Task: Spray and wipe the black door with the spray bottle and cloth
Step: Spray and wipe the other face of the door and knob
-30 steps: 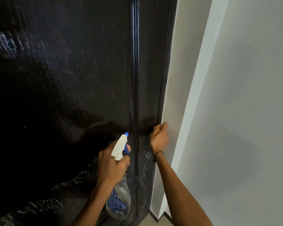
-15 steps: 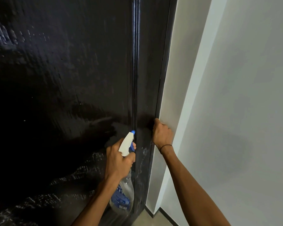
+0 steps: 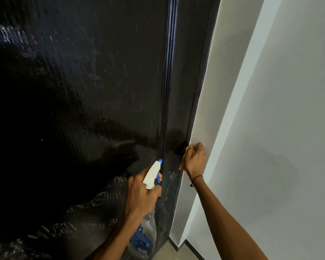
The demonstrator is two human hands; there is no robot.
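**Tight at the door's edge, open across its face**

The door (image 3: 83,109) leaves broad bare surface up and leftward. Rightward, the white wall (image 3: 270,128) meets its edge closely. Low down, the spray bottle (image 3: 150,177) and both forearms crowd the space.

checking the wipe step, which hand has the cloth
The right hand, at the black door's edge, grips the yellow cloth; the left hand holds the spray bottle.

We see the glossy black door (image 3: 83,109) streaked with wet patches low down. Our left hand (image 3: 142,196) grips the clear spray bottle (image 3: 144,235) by its neck, white trigger head with blue nozzle aimed at the door. Our right hand (image 3: 194,159) presses a yellow cloth (image 3: 184,160) against the door's right edge.
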